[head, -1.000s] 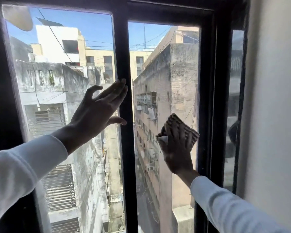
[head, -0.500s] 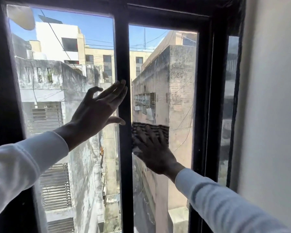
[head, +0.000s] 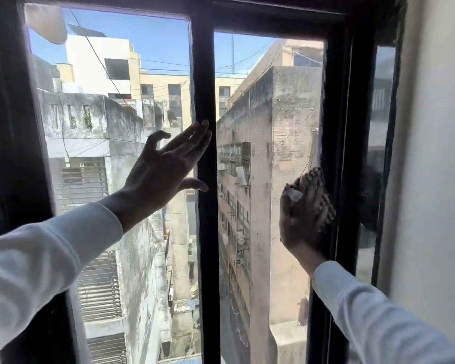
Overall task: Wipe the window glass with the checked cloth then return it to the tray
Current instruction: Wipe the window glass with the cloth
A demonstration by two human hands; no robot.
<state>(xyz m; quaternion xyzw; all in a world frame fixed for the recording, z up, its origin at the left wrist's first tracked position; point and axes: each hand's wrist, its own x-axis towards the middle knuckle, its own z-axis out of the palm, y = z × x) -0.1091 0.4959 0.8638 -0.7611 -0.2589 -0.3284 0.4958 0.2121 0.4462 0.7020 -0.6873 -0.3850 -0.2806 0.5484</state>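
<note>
Hands first: the right hand (head: 304,214) lies flat against the right pane of glass (head: 268,143), with its fingers spread over the checked cloth (head: 317,181), which it presses onto the glass. The cloth is at the right edge of this pane, just beside the dark frame (head: 336,153), and a part of it shows above and to the right of the fingers. The hand is blurred, so I judge it is in the middle of a wiping stroke. The left hand (head: 166,164) is open and holds nothing; its fingertips touch the middle bar (head: 205,101) of the window, and the thumb reaches toward the same bar lower down. It seems to steady the window or the body. Both arms wear white sleeves (head: 50,253).

To do this step well, the palm should stay flat so that the whole cloth meets the glass, not only the fingertips. The strokes should overlap, going from side to side and going down a little each time, and the cloth should go fully to the frame, where dirt often collects. The pressure should be even and not too strong, because the pane is thin and the street is far below. The lower part of the pane looks not yet reached, in my judgement, and the left pane (head: 111,127) too.

Outside there are grey and beige buildings (head: 286,101) and blue sky. The tray is not in view, so I cannot tell where the cloth must go back.
</note>
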